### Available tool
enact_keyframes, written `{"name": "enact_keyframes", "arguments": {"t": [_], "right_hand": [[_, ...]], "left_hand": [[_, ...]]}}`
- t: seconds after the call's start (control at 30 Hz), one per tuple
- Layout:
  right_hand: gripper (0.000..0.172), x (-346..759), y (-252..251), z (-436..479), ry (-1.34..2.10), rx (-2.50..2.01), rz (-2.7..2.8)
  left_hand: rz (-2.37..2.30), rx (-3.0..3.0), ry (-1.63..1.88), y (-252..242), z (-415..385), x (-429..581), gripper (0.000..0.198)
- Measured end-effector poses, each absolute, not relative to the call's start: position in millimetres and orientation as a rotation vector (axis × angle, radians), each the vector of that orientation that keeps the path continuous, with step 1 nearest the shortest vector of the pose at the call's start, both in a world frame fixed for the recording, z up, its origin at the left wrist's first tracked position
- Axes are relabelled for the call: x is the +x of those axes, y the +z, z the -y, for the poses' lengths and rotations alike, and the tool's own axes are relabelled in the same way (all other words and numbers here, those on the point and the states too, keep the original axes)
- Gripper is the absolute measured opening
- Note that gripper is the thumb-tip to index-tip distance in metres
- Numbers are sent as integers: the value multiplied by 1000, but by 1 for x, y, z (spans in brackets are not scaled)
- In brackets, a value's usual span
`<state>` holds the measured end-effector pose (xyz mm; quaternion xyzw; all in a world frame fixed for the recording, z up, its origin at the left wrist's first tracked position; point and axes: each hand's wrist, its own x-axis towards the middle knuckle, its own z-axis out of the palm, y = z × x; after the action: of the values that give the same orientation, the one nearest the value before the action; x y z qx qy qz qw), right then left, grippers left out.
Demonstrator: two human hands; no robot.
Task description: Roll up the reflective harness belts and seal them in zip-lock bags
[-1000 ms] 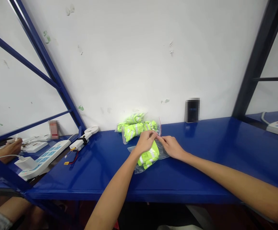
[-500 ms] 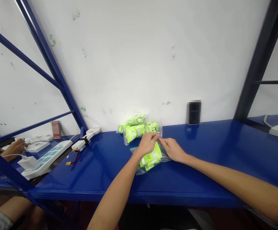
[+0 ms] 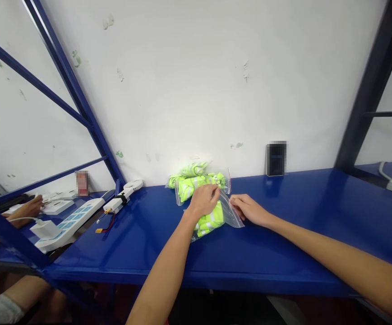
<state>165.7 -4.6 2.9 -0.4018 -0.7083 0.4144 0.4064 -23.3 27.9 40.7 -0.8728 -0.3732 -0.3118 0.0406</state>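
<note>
A clear zip bag (image 3: 233, 215) with a folded yellow-green reflective item (image 3: 212, 221) inside lies on the blue table (image 3: 277, 253). My left hand (image 3: 205, 199) is closed on the bag's upper edge, above the folded item. On the right side of the opening, my right hand (image 3: 250, 209) pinches the bag's edge with thumb and fingers. Just behind my hands, against the wall, lie several more bagged yellow-green items (image 3: 191, 184).
A dark boxy device (image 3: 276, 159) stands by the wall. At left are a white fan (image 3: 133, 185), a white battery pack with wires (image 3: 113, 204), a power strip (image 3: 72, 223) and another person's hand (image 3: 31, 207). Blue rack posts flank the table.
My hands have moved apart along the bag's edge, the right one going slightly right. More of the clear plastic shows between them. The view has shifted slightly.
</note>
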Motion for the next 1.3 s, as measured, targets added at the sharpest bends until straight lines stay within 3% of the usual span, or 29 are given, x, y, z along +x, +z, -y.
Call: {"name": "enact_keyframes", "arguments": {"t": [0.4,0.7,1.3], "right_hand": [[29,180,1,-8,1424,-858,1721],[35,182,-3,-12,1441,-824,1734],[25,182,5,-8,1510,-848,1681]], "left_hand": [[769,-2726,-1322,45,-22,-28,13],[852,-2882,-873,45,-5,-18,22],[927,-2893,-910,40,-10,-15,15]]}}
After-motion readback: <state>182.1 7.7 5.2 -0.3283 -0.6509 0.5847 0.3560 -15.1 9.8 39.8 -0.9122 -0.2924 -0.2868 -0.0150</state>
